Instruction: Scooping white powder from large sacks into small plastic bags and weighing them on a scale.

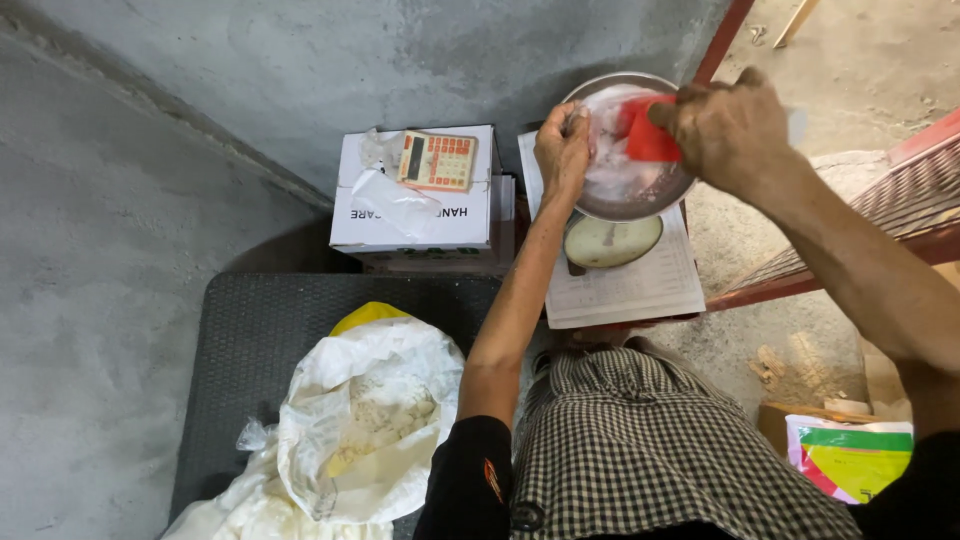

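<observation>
View from above, looking down at a person's own arms and checked shorts. At the far left is bare grey concrete floor, with a wall across the top. At lower left a dark textured mat holds an open white sack of pale, crumbly material, with a yellow edge showing behind it. Above it, at upper centre-left, a white cardboard box carries an orange calculator and some crumpled clear plastic. Just right of the box, at upper centre, a round metal pan sits on a dial scale, which stands on printed paper sheets. The left hand is closed, pinching the edge of a clear plastic bag lying in the pan. The right hand, at upper right, is curled around a red scoop tipped into that bag. At far right runs a red metal frame, and at lower right lies a colourful printed bag.
</observation>
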